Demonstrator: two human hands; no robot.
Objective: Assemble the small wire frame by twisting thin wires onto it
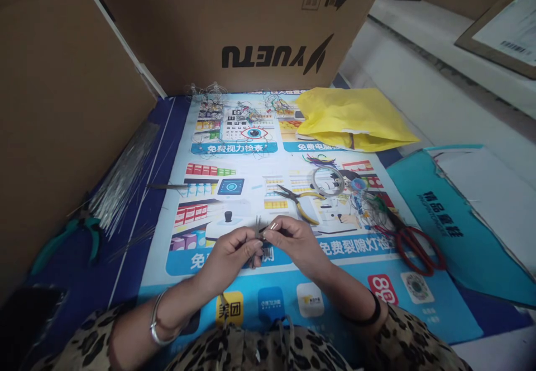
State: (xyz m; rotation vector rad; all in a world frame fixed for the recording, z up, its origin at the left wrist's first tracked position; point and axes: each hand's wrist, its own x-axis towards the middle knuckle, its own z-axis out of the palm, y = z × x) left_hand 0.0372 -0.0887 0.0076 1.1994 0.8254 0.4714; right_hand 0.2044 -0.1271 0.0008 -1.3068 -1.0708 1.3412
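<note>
My left hand (238, 251) and my right hand (298, 244) meet over the printed poster (247, 184). Both have their fingers pinched together. Between the fingertips is a small bunch of thin, dark wire pieces (258, 225), with a few ends pointing up. The left fingers close round its lower part; the right thumb and forefinger pinch at its side. How the pieces are joined is too small to tell. Just beyond my hands lie yellow-handled pliers (300, 202), jaws apart.
Left are straight silvery wires (125, 184) and teal-handled pliers (90, 231). Right are a tape roll (314, 181), red-handled scissors (412, 245), coloured threads and a teal cardboard piece (444, 215). Behind lie tangled wires (247, 111) and a yellow bag (355, 114); large cardboard (188, 36) stands upright.
</note>
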